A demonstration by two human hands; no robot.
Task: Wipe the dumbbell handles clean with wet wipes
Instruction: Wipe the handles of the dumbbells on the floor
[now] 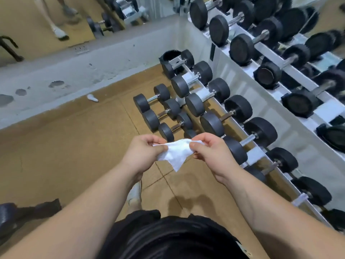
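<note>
With your left hand [143,151] and right hand [211,153] each in a closed pinch grip on the white wipe [173,156] held above the floor dumbbells [141,104] beside the rack [254,154], spread it flat first so a wide damp face wraps each handle [153,99].

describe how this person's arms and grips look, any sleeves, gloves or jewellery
The left forearm and right forearm are bare as far as the frame shows, with no sleeves. The left grip and right grip are bare hands without gloves. No rings, watch or wristbands are visible.
</note>
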